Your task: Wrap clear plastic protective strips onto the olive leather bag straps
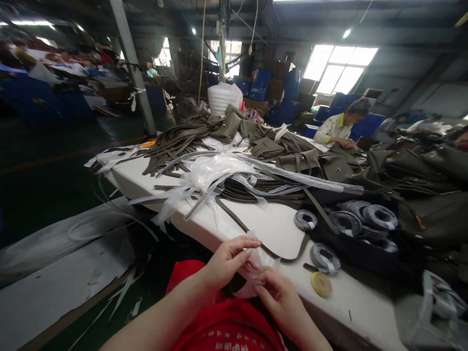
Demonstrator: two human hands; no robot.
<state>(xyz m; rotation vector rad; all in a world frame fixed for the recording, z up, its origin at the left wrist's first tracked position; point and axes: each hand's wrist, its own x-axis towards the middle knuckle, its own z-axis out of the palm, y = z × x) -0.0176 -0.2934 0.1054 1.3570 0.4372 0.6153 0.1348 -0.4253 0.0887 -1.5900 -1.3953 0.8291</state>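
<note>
Low in the head view, my left hand (228,261) and my right hand (276,292) meet at the near edge of the white table (351,297). Both pinch a thin clear plastic wrapping (258,261) held between them. A long olive strap (256,241) runs across the table to the hands; whether the wrapping is on its end I cannot tell. A small tan tape roll (321,283) lies just right of my right hand. Coiled grey straps (324,257) lie beside it.
Piles of olive straps (175,144) and olive bags (298,161) cover the far table, with loose clear plastic (212,170) in the middle. A dark tray holds more coiled straps (380,217). Another person (341,129) sits beyond. A grey pillar (133,68) stands at left.
</note>
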